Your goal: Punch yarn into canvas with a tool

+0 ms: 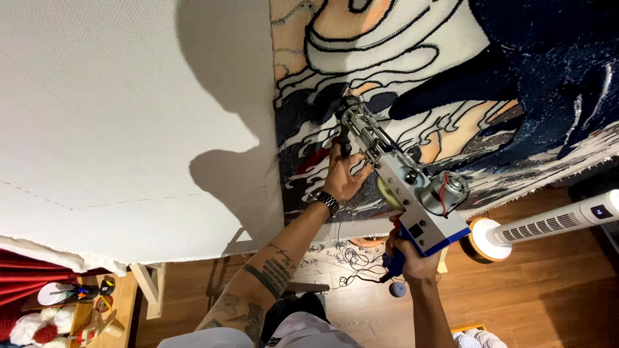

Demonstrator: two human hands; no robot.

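I hold a white and blue tufting gun (412, 193) against a stretched cloth. My left hand (343, 173), with a wristwatch on its wrist, grips the gun's black front handle. My right hand (407, 256) is closed around the blue rear grip below the motor. The gun's metal tip (348, 111) presses into the tufted rug design (438, 77), which shows dark blue, peach, white and black yarn areas. The needle itself is too small to make out.
Bare white backing cloth (129, 116) fills the left side, with my shadow on it. A white tower fan (548, 224) lies at the right over the wooden floor (529, 296). Yarn balls and small tools (58, 316) sit on a low table at bottom left.
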